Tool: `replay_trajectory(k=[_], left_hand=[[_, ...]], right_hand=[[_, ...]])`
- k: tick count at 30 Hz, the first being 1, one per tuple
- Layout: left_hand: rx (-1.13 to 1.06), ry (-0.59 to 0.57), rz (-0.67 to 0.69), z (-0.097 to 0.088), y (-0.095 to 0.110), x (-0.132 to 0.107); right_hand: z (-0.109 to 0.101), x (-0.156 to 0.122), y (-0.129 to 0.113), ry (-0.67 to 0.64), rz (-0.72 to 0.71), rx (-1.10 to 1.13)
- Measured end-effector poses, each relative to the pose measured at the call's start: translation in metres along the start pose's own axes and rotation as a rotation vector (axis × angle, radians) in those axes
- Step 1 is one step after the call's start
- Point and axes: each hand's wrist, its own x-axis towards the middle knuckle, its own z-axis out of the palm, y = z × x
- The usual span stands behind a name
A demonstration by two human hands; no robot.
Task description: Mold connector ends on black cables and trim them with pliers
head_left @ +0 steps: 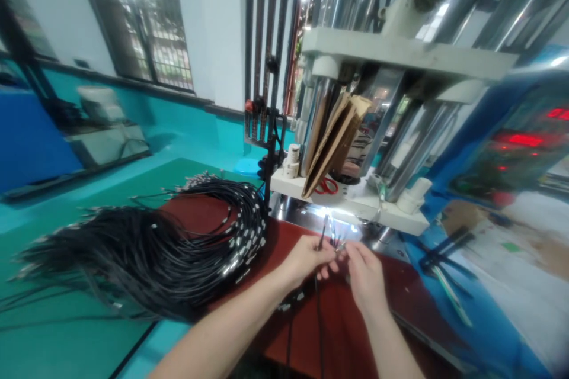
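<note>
My left hand (pixel 313 257) is closed on a black cable (pixel 319 314), which hangs down below it over the red-brown work surface (pixel 284 237). Close beside it, my right hand (pixel 365 272) pinches a small piece at the cable's end; its exact kind is too small to make out. Both hands meet just in front of the lit gap under the machine's white lower plate (pixel 347 204). To the left lies a large coiled bundle of black cables (pixel 178 254) with white tags and metallic ends.
Folded cardboard (pixel 338 142) and red-handled scissors (pixel 326 186) rest on the machine's plate between steel columns. At the right stands a blue control box (pixel 511 136) with red digits. A green mat (pixel 57 314) lies under the cable bundle. Tools (pixel 448 284) are at the right.
</note>
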Motion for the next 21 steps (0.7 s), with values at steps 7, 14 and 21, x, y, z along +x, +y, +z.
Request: replay_trajectory(k=[7, 14, 21], left_hand=[[0.057, -0.008, 0.031, 0.006, -0.007, 0.003], [0.116, -0.039, 0.049, 0.006, -0.007, 0.0], [0.161, -0.085, 0.11, 0.01, -0.007, -0.003]], right_hand=[[-0.004, 0.002, -0.001, -0.019, 0.03, 0.104], [-0.004, 0.001, -0.007, -0.069, 0.079, 0.189], [-0.009, 0.005, -0.01, 0.007, 0.051, 0.228]])
